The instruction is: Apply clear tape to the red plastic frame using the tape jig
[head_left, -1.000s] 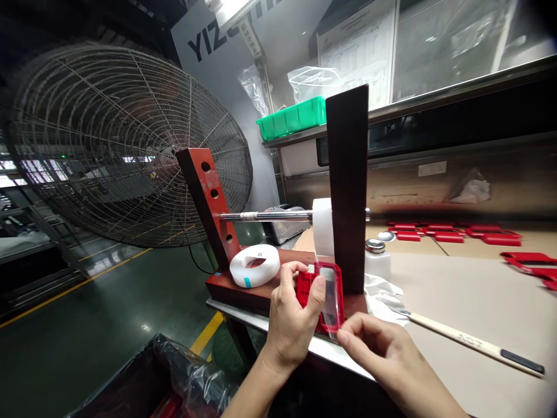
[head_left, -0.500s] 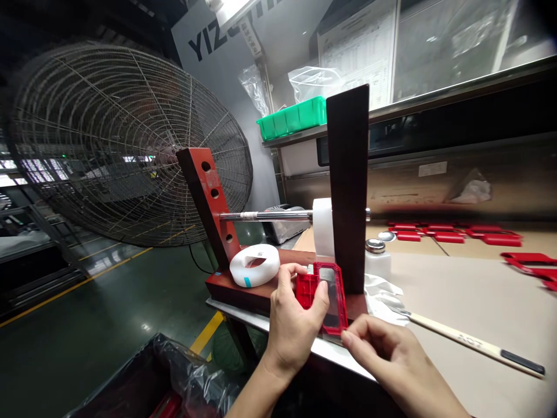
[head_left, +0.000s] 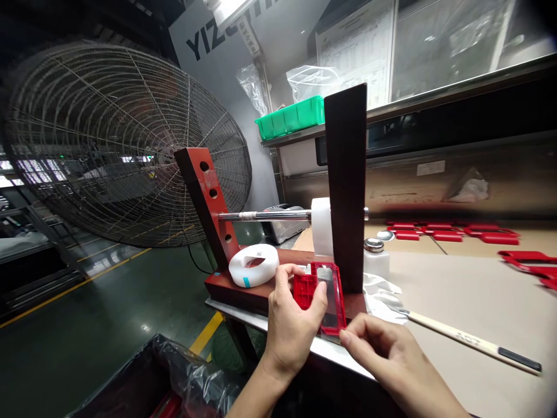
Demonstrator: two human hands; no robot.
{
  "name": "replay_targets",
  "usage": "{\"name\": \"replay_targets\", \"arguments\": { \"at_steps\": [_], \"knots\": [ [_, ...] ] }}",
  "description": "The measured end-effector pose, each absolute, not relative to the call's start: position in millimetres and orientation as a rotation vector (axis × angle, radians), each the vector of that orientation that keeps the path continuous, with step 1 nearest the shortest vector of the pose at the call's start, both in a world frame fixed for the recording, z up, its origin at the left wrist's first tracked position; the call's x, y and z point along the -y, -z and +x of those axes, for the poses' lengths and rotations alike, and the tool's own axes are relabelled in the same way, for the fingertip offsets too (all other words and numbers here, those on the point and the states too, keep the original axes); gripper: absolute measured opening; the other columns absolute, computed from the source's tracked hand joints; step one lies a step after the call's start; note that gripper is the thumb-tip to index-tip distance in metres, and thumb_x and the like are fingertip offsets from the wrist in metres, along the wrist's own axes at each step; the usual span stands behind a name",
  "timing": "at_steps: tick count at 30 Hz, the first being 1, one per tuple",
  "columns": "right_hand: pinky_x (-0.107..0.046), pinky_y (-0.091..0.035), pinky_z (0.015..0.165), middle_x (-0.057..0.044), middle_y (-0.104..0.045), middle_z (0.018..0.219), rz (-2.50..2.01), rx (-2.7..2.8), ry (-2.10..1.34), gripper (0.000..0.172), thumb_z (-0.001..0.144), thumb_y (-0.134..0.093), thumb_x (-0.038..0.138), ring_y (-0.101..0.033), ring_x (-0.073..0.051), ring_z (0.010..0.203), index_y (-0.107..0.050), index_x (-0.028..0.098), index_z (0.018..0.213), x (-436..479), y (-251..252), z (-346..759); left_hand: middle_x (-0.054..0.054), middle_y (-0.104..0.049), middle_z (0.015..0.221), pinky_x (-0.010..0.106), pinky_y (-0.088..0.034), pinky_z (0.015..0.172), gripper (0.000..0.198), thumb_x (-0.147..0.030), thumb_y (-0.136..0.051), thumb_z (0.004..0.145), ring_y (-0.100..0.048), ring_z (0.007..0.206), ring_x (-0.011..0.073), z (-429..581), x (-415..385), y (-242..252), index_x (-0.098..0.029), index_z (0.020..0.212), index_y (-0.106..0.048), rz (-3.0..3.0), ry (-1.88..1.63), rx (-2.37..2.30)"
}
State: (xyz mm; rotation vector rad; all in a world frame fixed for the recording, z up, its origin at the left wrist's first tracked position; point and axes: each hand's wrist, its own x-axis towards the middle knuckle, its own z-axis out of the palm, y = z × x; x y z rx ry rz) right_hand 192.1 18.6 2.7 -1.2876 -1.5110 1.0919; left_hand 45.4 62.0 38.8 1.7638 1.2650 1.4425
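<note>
beige bench top [head_left: 470, 296], red parts [head_left: 494, 235], long-handled tool [head_left: 456, 335], bottle [head_left: 376, 263] on it

From the head we look forward and down, from above and behind both hands, close enough that the left hand [head_left: 290, 325] and the right hand [head_left: 385, 351] show large at the lower middle. Our single wide view also takes in the stand [head_left: 348, 186] just beyond them, the fan [head_left: 130, 145] farther off on the left hand's left, and the bench [head_left: 478, 302] on the right hand's right.
</note>
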Motion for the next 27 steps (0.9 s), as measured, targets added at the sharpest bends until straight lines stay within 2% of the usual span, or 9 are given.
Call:
{"name": "replay_targets", "arguments": {
  "at_steps": [7,12,14,17,19,24,27],
  "knots": [
    [-0.023,-0.029,0.055,0.004,-0.039,0.062,-1.302,1.58,-1.099,0.043,0.085,-0.046,0.058,-0.037,-0.01,0.059,-0.048,0.018,0.069,-18.1,-2.1,194.8,-0.002,-0.058,0.081,0.028,-0.048,0.064,0.025,-0.035,-0.062,0.082,-0.059,0.066,0.0136,47.4,-63.1,-42.2,-0.024,0.093,-0.043,1.77,-1.443,-1.269],
    [-0.023,-0.03,0.055,0.005,-0.04,0.06,-1.31,1.519,-0.965,0.043,0.085,-0.046,0.058,-0.037,-0.01,0.058,-0.042,0.02,0.066,-10.4,-15.9,193.2,0.0,-0.059,0.086,0.031,-0.048,0.072,0.025,-0.034,-0.063,0.082,-0.061,0.075,0.0159,47.5,-63.4,-42.1,-0.024,0.093,-0.043,1.76,-1.453,-1.27],
    [-0.023,-0.033,0.056,0.004,-0.042,0.062,-1.298,1.525,-0.841,0.037,0.087,-0.043,0.054,-0.039,-0.011,0.059,-0.046,0.021,0.07,-7.9,-22.6,195.1,0.0,-0.058,0.086,0.032,-0.048,0.073,0.025,-0.034,-0.062,0.082,-0.061,0.076,0.0162,47.2,-63.3,-42.0,-0.024,0.094,-0.043,1.766,-1.455,-1.271],
    [-0.024,-0.037,0.059,0.002,-0.055,0.073,-1.251,1.743,-0.731,0.027,0.092,-0.036,0.045,-0.048,-0.013,0.064,-0.053,0.024,0.09,-8.3,-29.7,199.0,-0.001,-0.056,0.084,0.032,-0.048,0.073,0.025,-0.034,-0.062,0.082,-0.06,0.076,0.0164,47.0,-62.3,-42.1,-0.024,0.094,-0.043,1.787,-1.459,-1.284],
    [-0.026,-0.039,0.06,0.0,-0.063,0.08,-1.23,1.909,-0.708,0.026,0.093,-0.032,0.038,-0.056,-0.015,0.069,-0.052,0.024,0.1,-10.7,-32.8,199.0,-0.001,-0.055,0.083,0.032,-0.048,0.072,0.024,-0.033,-0.062,0.082,-0.06,0.076,0.0164,47.2,-61.6,-42.3,-0.024,0.093,-0.043,1.793,-1.462,-1.294],
    [-0.03,-0.041,0.063,-0.001,-0.066,0.082,-1.179,2.073,-0.572,0.026,0.088,-0.029,0.026,-0.061,-0.017,0.069,-0.052,0.023,0.098,-16.9,-37.6,191.0,-0.003,-0.055,0.08,0.029,-0.047,0.068,0.024,-0.033,-0.062,0.082,-0.059,0.072,0.0151,48.2,-61.0,-43.1,-0.024,0.092,-0.043,1.807,-1.466,-1.305],
    [-0.032,-0.042,0.063,-0.003,-0.067,0.083,-1.223,2.111,-0.531,0.027,0.087,-0.027,0.027,-0.063,-0.019,0.071,-0.052,0.023,0.097,-18.2,-38.8,190.1,-0.004,-0.053,0.075,0.026,-0.045,0.064,0.015,-0.033,-0.054,0.088,-0.055,0.065,0.012,47.8,-61.2,-43.9,-0.023,0.092,-0.043,1.845,-1.483,-1.289]
  ]
}}
